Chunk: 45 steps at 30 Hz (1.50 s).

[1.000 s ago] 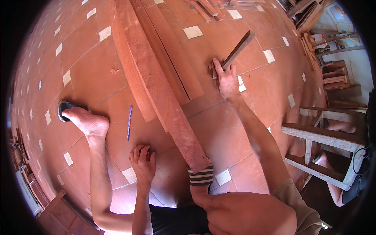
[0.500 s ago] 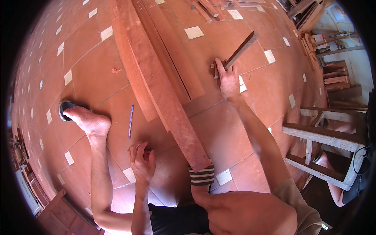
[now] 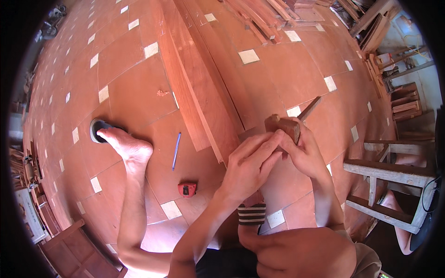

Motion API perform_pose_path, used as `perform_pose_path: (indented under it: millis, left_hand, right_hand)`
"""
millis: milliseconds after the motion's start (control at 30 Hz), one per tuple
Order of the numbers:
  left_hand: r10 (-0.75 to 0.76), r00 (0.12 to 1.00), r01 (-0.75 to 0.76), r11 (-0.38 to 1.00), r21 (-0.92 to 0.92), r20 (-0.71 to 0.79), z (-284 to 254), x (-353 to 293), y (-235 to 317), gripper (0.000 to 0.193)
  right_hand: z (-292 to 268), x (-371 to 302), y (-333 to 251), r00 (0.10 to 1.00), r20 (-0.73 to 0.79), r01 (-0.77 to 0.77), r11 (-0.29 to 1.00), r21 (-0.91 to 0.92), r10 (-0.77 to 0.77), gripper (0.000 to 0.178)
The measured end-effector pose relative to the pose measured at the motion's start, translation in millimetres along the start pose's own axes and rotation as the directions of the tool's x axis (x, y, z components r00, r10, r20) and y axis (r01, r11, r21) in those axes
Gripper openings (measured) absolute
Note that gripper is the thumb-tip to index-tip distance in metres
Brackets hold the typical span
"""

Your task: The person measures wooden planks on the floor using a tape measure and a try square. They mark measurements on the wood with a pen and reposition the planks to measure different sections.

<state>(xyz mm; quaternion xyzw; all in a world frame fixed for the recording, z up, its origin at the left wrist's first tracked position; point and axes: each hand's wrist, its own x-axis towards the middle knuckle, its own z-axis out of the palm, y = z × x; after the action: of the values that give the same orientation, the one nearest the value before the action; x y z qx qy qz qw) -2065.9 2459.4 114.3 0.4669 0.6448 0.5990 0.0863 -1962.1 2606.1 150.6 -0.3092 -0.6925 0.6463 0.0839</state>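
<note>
where left hand (image 3: 248,162) meets right hand (image 3: 308,152), wooden tool (image 3: 288,127) held

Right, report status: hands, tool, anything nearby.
Right hand grips wooden tool. Left hand against it, grip partly hidden. Red tape measure and blue pen on floor, to the left; long plank partly behind left hand.

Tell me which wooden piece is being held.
The short block with a bar jutting out, in the right hand; the reddish boards are far longer.
</note>
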Motion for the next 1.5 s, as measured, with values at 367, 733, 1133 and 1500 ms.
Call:
perform_pose_path:
  millis: [367,733,1133,1500]
  left_hand:
    - [-0.518,0.848,0.472,0.833,-0.29,-0.109,-0.6,3.1,13.3,0.028]
    - [-0.634,0.76,0.555,0.749,-0.362,-0.147,-46.8,36.6,-14.2,0.059]
    - [-0.635,0.772,0.587,0.734,-0.341,-0.039,-36.3,25.5,-14.7,0.072]
    - [-0.331,0.942,0.313,0.813,-0.49,0.054,-8.7,27.6,-22.7,0.08]
  right_hand:
    - [-37.0,-27.3,3.8,0.877,-0.051,0.363,0.729,-0.58,-0.477,0.048]
    - [-43.0,39.4,102.2,0.855,-0.338,-0.018,0.628,-0.778,-0.394,0.027]
    - [-45.8,25.7,93.5,0.894,-0.326,-0.027,0.69,-0.724,-0.308,0.025]
    - [-30.9,-5.5,52.3,0.726,-0.166,0.375,0.587,-0.718,-0.668,0.025]
